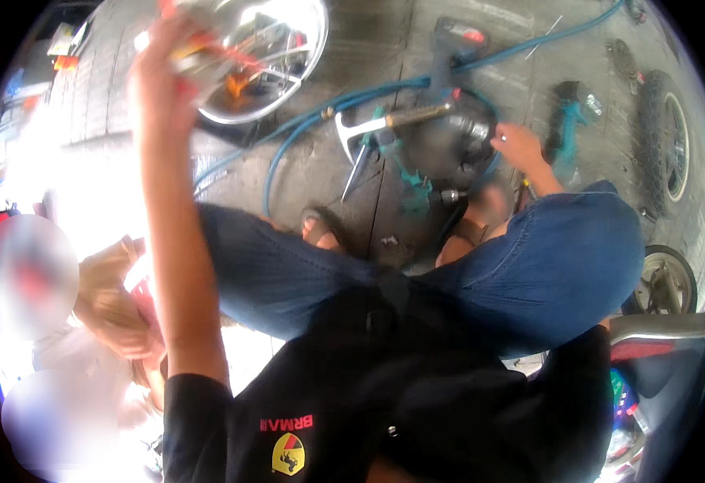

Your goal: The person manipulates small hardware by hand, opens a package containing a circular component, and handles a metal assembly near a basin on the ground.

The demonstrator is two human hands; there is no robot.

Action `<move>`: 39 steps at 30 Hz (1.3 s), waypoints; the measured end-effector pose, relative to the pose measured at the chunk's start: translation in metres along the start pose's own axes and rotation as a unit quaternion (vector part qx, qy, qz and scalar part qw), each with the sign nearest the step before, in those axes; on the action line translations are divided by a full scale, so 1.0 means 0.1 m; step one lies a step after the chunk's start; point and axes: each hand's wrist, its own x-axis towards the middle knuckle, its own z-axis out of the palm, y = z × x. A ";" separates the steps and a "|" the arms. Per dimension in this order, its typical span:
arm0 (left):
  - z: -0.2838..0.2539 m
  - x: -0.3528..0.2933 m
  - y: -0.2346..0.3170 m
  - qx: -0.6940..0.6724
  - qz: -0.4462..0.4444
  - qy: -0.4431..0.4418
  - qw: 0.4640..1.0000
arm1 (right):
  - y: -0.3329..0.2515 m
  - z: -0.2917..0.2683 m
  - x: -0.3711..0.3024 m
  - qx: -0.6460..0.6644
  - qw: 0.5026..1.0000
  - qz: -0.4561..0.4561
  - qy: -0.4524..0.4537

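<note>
My left hand [161,74] is raised at the upper left, in front of a silver spoked wheel. It is smeared by motion, with its fingers closed around a blurred clear-and-red thing [207,60] whose kind I cannot make out. Beyond my right knee, my right hand [521,146] has its fingers drawn together beside a dark, blurred round part [469,133]. Whatever they pinch is too small to name. A hammer [364,127] with a pale head and brown handle end lies left of that part. Below the hammer is a teal cordless drill [417,183].
A blue hose [288,129] crosses the floor near the spoked wheel [316,56]. A black power tool [458,39] and a teal one [568,129] lie farther off. Wheels [666,145] stand at the right. Another person's hand [131,342] shows at the left.
</note>
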 end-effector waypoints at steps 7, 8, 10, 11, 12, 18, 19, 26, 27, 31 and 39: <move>0.51 -0.39 -0.40 -0.023 -0.105 -0.045 0.993 | -0.04 -0.42 -0.25 0.025 0.999 -0.007 0.018; 0.50 -0.41 -0.48 0.008 -0.078 -0.079 0.994 | 0.00 -0.55 -0.29 0.016 1.000 -0.005 0.014; 0.67 -0.40 -0.45 0.185 -0.046 -0.171 0.967 | -0.13 -0.95 -0.42 0.008 0.998 -0.001 0.055; 0.76 -0.40 -0.41 0.123 -0.166 -0.192 0.959 | -0.29 -1.12 -0.38 0.012 0.995 -0.021 0.093; 0.86 -0.44 -0.37 0.168 -0.207 -0.170 0.949 | -0.48 -1.28 -0.29 0.004 0.996 -0.032 0.085; 0.99 -0.41 -0.90 0.028 -0.078 -0.256 0.963 | -1.85 -1.89 0.32 -0.021 0.974 -0.216 0.067; 0.93 -0.42 -0.83 0.046 -0.090 -0.261 0.960 | -2.02 -1.90 0.41 -0.008 0.969 -0.237 0.066; 0.85 -0.26 -0.51 0.109 -0.116 -0.315 0.936 | -2.35 -2.06 0.51 0.027 0.960 -0.268 0.077; 0.86 -0.19 -0.74 0.120 -0.046 -0.355 0.926 | -2.28 -2.05 0.50 0.063 0.943 -0.314 0.095; 0.69 -0.23 -0.62 0.078 -0.219 -0.312 0.921 | -2.32 -2.00 0.79 0.050 0.910 -0.405 0.074; 1.07 -0.58 -0.65 0.028 -0.197 -0.184 0.963 | -2.21 -1.84 0.80 0.153 0.918 -0.356 0.076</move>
